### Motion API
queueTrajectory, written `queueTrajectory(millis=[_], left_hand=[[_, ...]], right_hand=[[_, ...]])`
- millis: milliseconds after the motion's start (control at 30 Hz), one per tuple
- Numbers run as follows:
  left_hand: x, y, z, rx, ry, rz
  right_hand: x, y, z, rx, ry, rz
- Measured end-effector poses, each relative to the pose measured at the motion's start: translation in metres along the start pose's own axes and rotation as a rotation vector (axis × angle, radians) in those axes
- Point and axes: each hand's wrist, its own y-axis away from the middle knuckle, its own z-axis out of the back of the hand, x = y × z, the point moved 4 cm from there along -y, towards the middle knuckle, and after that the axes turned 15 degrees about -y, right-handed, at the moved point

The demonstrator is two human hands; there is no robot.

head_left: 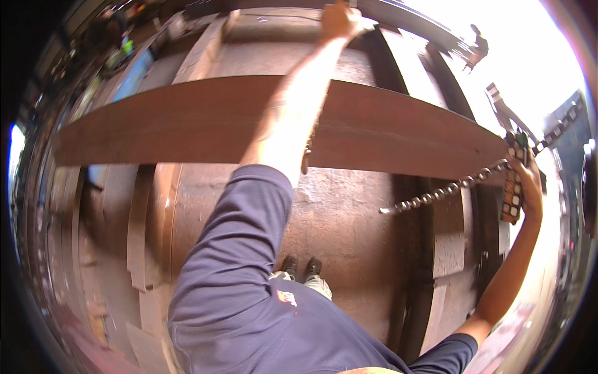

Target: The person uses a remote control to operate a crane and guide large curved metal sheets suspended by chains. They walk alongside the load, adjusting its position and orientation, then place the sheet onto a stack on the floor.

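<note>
**Steel plate steadied, control pendant in hand**

The left hand [339, 20] reaches far forward over a long rusty steel plate [187, 128] that spans the view, its grip clenched on the top edge of a steel structure [261, 37] beyond it. The right hand [528, 181] grasps a button pendant [513, 190] at the plate's right end. A chain [442, 192] runs just beside the pendant, slanting down to the rusty floor [336, 224], where the person's shoes [302, 269] stand.

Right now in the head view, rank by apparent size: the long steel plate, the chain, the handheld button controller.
1. Long steel plate, spanning nearly the frame.
2. Chain.
3. Button controller in the right hand, though nearness may inflate it.
</note>
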Motion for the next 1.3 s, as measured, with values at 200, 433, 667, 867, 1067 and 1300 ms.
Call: queueTrajectory(millis=[200, 433, 667, 867, 1067, 1300], left_hand=[[-0.050, 0.002, 0.024, 0.233, 0.098, 0.078], [-0.024, 0.000, 0.023, -0.001, -0.045, -0.033], [0.028, -0.003, -0.046, 0.104, -0.129, -0.280], [0.040, -0.050, 0.057, 0.019, 0.021, -0.270], [-0.036, -0.031, 0.081, 0.130, 0.101, 0.068], [0.028, -0.035, -0.032, 0.277, -0.337, 0.305]], right_hand=[[-0.021, 0.077, 0.040, -0.144, -0.051, 0.006], [-0.031, 0.091, 0.031, -0.153, -0.007, 0.022], [-0.049, 0.127, 0.095, -0.308, -0.092, -0.009], [-0.007, 0.198, 0.183, -0.619, 0.164, 0.007], [-0.002, 0.228, 0.209, -0.772, 0.367, -0.094], [-0.015, 0.306, 0.209, -1.042, 0.363, 0.029]])
